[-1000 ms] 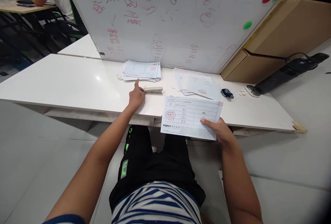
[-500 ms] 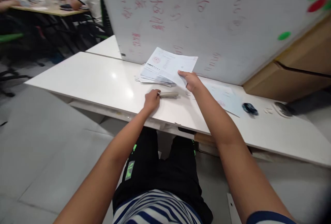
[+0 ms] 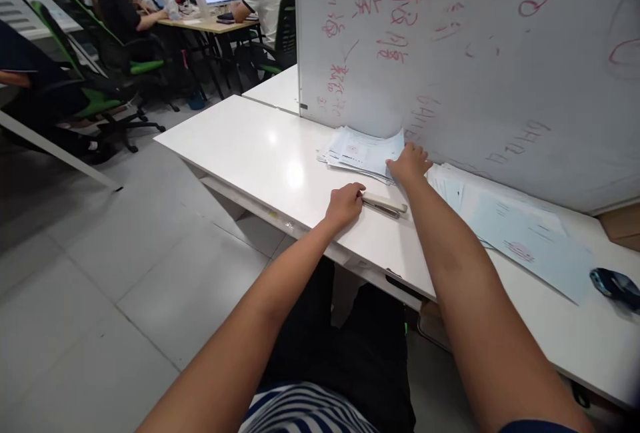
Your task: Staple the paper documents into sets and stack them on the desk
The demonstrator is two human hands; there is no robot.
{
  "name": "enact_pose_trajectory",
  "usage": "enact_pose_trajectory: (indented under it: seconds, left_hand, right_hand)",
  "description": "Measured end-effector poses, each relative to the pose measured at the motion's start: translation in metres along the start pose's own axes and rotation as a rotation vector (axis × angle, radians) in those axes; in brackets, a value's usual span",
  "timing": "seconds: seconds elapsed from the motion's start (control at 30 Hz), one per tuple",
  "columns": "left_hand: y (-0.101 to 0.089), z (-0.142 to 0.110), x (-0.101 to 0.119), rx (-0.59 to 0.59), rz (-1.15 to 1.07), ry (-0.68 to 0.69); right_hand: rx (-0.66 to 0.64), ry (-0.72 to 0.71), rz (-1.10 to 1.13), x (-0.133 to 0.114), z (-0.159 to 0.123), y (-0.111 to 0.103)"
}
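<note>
My left hand [image 3: 344, 204] rests on the white desk [image 3: 250, 146] with its fingers curled against the near end of a cream stapler [image 3: 385, 204]. My right hand [image 3: 409, 163] lies flat, fingers spread, on the right edge of a stack of printed forms [image 3: 361, 152] that sits against the whiteboard. The stapler lies on the desk between the two hands.
A whiteboard [image 3: 475, 53] with red writing stands along the desk's far edge. A second spread of papers [image 3: 525, 236] and a dark blue object [image 3: 615, 284] lie to the right. People sit at desks with monitors and green chairs [image 3: 100, 80] at the far left.
My right hand carried the sheet from the desk's front edge to the left stack, laid it down and now rests on it. The left hand stayed at the stapler. The view swung left.
</note>
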State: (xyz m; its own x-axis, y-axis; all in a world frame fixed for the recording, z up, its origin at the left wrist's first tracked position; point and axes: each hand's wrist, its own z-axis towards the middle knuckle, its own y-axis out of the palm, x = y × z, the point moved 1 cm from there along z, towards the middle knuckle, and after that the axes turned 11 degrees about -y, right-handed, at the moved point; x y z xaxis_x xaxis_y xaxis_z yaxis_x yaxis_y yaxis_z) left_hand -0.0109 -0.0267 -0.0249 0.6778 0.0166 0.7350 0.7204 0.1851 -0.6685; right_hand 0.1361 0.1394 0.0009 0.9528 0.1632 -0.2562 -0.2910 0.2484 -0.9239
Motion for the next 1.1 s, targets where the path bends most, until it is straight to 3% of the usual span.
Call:
enact_pose_trajectory:
  seconds: [0.17, 0.3, 0.43, 0.53, 0.63, 0.9, 1.1]
  left_hand:
    - [-0.005, 0.0, 0.002, -0.004, -0.022, 0.0]
    - [-0.008, 0.001, 0.003, -0.018, -0.016, -0.003]
    - [-0.011, -0.001, 0.004, -0.033, -0.004, -0.016]
    - [-0.012, -0.002, 0.005, -0.039, 0.023, -0.009]
    - [-0.012, -0.004, 0.005, -0.046, 0.047, 0.016]
    - [-0.012, -0.004, 0.006, -0.038, 0.08, 0.017]
    - [-0.013, -0.007, 0.008, -0.042, 0.056, 0.029]
  right_hand:
    - [0.17, -0.048, -0.024, 0.022, -0.04, -0.025]
    - [0.143, -0.132, -0.085, 0.08, -0.116, -0.065]
    - [0.105, 0.084, -0.062, 0.151, -0.186, -0.089]
    - [0.12, 0.228, 0.011, 0.182, -0.212, -0.09]
    - [0.158, 0.256, 0.074, 0.19, -0.216, -0.087]
    - [0.144, 0.093, -0.072, 0.179, -0.217, -0.091]
    - [0.153, 0.12, -0.146, 0.179, -0.219, -0.09]
